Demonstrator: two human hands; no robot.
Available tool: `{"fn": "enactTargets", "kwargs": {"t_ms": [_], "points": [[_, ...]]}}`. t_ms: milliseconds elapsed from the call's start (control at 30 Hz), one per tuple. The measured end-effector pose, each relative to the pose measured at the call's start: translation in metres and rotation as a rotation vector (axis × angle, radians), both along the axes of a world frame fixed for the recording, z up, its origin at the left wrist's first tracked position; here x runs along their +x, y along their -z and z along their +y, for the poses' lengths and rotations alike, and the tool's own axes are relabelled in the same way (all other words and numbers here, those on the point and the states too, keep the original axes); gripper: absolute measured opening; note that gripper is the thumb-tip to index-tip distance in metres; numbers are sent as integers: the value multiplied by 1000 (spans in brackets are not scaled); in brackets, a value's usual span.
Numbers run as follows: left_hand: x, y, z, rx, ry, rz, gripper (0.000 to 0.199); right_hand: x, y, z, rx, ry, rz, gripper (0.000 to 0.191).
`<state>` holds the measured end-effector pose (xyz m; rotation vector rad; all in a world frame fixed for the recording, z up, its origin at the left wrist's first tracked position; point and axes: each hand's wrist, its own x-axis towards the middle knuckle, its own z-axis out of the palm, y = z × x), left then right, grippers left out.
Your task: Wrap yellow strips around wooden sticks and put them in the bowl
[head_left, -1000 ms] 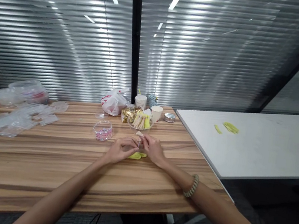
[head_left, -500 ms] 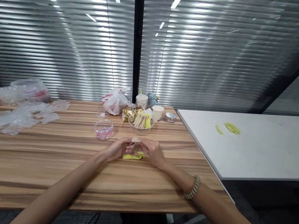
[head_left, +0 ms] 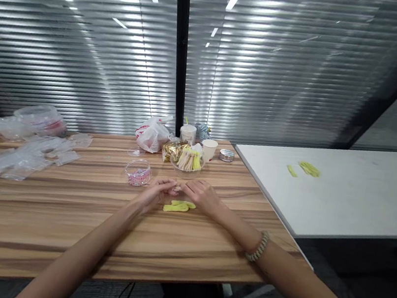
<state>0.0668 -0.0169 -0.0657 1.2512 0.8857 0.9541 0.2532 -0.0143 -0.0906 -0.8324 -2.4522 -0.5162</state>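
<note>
Both hands meet above the wooden table (head_left: 125, 237), their fingertips closed around a small beige piece (head_left: 177, 188), mostly hidden by the fingers. My left hand (head_left: 154, 194) pinches it from the left. From the other side, my right hand (head_left: 201, 198) grips it with bent fingers. Just below them lie soft yellow strips (head_left: 177, 207), folded over. Beyond the hands stands a clear bowl (head_left: 184, 171) filled with bundled beige and yellow strips (head_left: 189, 159). A clear round tub (head_left: 138, 172) of tiny pink and purple pieces is to the left.
At the back sit a white plastic bag (head_left: 153, 134), a gold wrapper (head_left: 173, 151), paper cups (head_left: 209, 149) and a round tin (head_left: 226, 155). Clear plastic sleeves (head_left: 29, 158) spread over the left side. A white table (head_left: 354, 202) adjoins on the right, bearing yellow strips (head_left: 309, 169).
My fingers have drawn closer together over the beige piece, covering more of it. My right hand has shifted slightly, and the yellow strips below show more fully.
</note>
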Motion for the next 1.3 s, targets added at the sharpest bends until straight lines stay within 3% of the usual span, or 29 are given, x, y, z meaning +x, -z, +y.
{"fn": "enactTargets", "kwargs": {"t_ms": [233,367,600,700,833,967,1300], "points": [[-3,1,-1,559,-5,422,21,-5,6,-2,-203,126,34,11],[-1,2,-4,672,6,446,23,-4,11,0,-224,153,145,15],[-3,6,2,671,-51,367,20,-6,19,4,-196,96,320,16],[-4,9,4,601,-110,268,21,-5,22,6,-195,78,325,20],[-1,9,2,495,-90,211,34,-6,23,7,-189,11,328,22],[1,4,-1,616,-101,324,21,-8,20,4,-179,-51,334,22],[0,6,2,555,-331,263,21,-11,16,6,-90,-16,290,29]]}}
